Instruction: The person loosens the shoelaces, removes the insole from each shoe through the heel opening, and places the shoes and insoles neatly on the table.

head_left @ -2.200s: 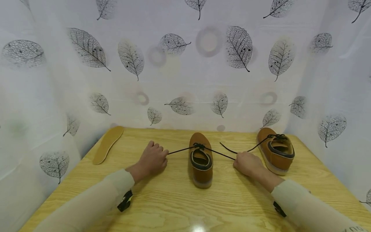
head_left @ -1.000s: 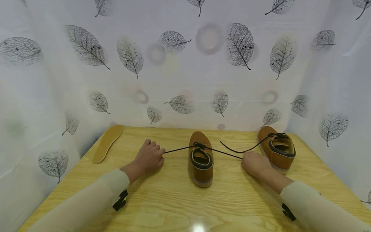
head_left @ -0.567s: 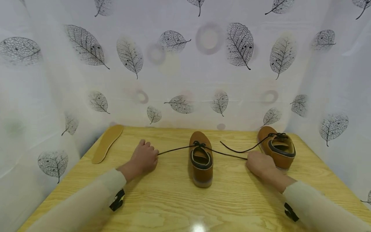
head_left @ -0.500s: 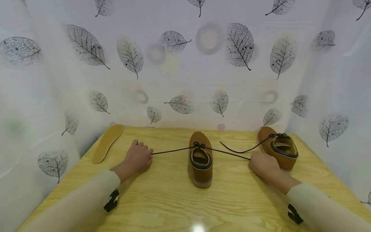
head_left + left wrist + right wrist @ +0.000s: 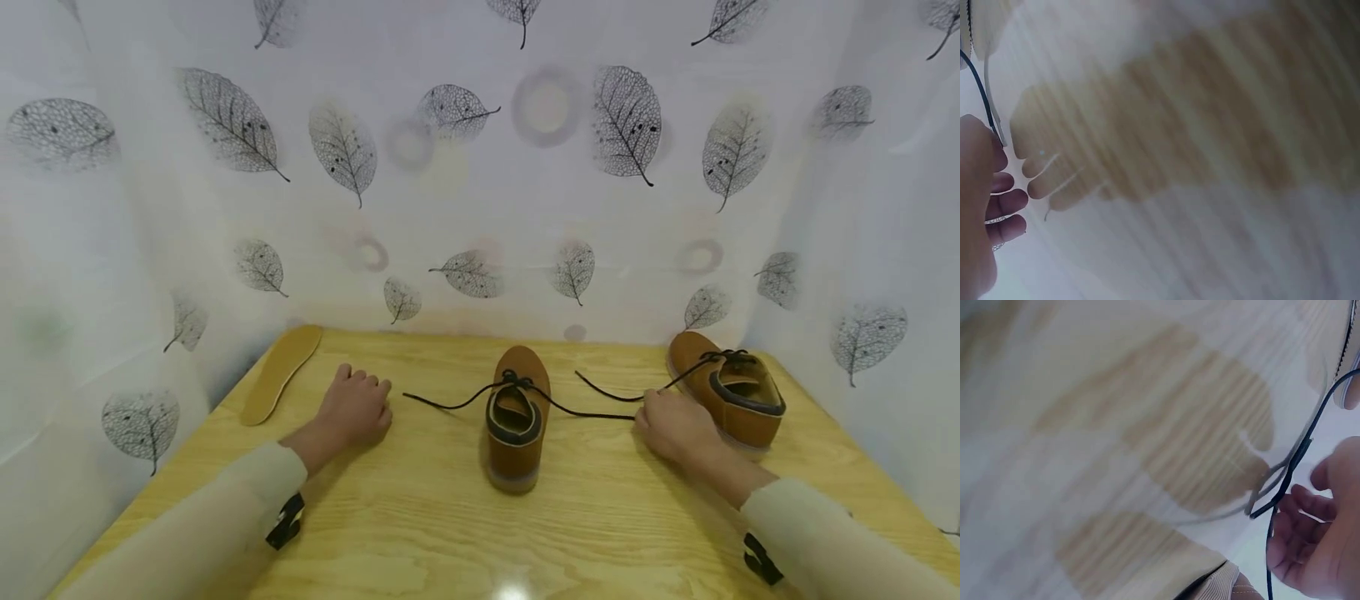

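A brown shoe [image 5: 517, 433] with a dark collar stands mid-table, its heel towards me. Its black shoelace [image 5: 577, 412] spreads loosely to both sides from a knot at the top. The left end of that lace lies just beyond the fingers of my left hand [image 5: 352, 410], which are loosely bent and hold nothing. My right hand [image 5: 678, 425] is beside the right end of the lace; in the right wrist view, thumb and fingers stand apart and the lace end [image 5: 1264, 509] lies free. Close beyond that hand is a second brown shoe [image 5: 738, 400].
A tan insole [image 5: 281, 375] lies at the table's far left. The second shoe's loose lace [image 5: 611, 395] stretches left across the wooden table [image 5: 450, 533]. A white curtain [image 5: 480, 192] with leaf prints encloses the back and sides.
Both hands moved outward, pulling the lace taut, then let it go; it now lies slack. The middle shoe has turned slightly. The right shoe has shifted a little to the right.
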Available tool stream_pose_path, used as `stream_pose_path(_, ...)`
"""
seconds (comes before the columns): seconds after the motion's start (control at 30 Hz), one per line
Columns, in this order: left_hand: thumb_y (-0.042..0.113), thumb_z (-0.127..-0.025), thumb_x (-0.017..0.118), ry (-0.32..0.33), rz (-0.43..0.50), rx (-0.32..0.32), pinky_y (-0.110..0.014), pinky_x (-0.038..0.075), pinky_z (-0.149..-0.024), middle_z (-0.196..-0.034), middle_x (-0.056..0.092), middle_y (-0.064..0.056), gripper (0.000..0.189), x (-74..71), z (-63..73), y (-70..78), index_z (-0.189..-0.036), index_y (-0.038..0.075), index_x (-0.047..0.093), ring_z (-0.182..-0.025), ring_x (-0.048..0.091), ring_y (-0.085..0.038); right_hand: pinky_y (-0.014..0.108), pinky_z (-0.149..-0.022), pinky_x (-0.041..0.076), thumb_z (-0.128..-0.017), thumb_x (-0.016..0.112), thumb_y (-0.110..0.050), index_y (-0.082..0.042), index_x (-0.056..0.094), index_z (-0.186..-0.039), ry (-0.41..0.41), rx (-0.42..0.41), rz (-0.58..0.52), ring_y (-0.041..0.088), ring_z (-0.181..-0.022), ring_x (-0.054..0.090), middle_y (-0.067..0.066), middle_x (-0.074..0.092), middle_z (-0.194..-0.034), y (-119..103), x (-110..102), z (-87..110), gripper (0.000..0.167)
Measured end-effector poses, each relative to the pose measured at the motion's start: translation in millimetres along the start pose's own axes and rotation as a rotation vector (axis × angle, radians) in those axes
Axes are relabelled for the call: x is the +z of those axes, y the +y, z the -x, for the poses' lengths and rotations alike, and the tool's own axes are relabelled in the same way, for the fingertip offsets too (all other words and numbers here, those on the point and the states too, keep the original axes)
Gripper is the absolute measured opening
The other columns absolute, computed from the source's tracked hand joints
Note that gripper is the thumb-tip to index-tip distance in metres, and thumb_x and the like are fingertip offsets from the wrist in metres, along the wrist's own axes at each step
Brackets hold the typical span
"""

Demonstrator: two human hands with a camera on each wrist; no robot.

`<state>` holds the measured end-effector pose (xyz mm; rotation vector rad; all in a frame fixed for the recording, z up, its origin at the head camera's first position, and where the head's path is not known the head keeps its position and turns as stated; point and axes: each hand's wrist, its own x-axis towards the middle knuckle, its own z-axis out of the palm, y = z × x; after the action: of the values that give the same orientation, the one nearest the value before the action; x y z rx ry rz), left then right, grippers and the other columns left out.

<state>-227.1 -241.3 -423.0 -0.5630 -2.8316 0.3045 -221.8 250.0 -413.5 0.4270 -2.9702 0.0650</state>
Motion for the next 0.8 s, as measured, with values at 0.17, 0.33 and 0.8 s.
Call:
stream_pose_path(0.17,0.030,-0.094,0.057,0.027,0.012,0.000,-0.047,0.031,-0.081,-0.080,0.059,-0.006,0.020,-2.2,-4.7,2.8,-0.092,0.010,0.059,-0.070,0.046,-0.025,0.040,-0.061,0.047,-0.099,0.046,-0.018,-0.009,0.057,-0.083,0.072,-0.028,-0.036,0.022,-0.067,0.056,0.006,0.056,-0.077,-8,-4,-4.7,0.022)
stream_pose_path(0.33,0.029,-0.094,0.058,0.085,0.004,0.023,-0.046,0.032,-0.081,-0.080,0.060,-0.005,0.018,-4.4,-11.4,11.3,-0.092,0.011,0.059,-0.069,0.046,-0.024,0.036,-0.057,0.043,-0.099,0.045,-0.018,-0.011,0.055,-0.081,0.091,-0.067,-0.050,0.019,-0.064,0.052,0.004,0.053,-0.074,-19,-1,-10.6,0.022)
stream_pose_path(0.8,0.023,-0.089,0.064,0.525,-0.033,0.186,-0.043,0.038,-0.072,-0.071,0.059,-0.006,0.014,3.4,-36.9,50.7,-0.089,0.010,0.060,-0.061,0.054,-0.024,0.027,-0.056,0.039,-0.100,0.055,-0.018,-0.015,0.057,-0.085,0.262,-0.206,-0.165,0.010,-0.065,0.043,-0.004,0.049,-0.074,-66,5,-20.4,0.016)
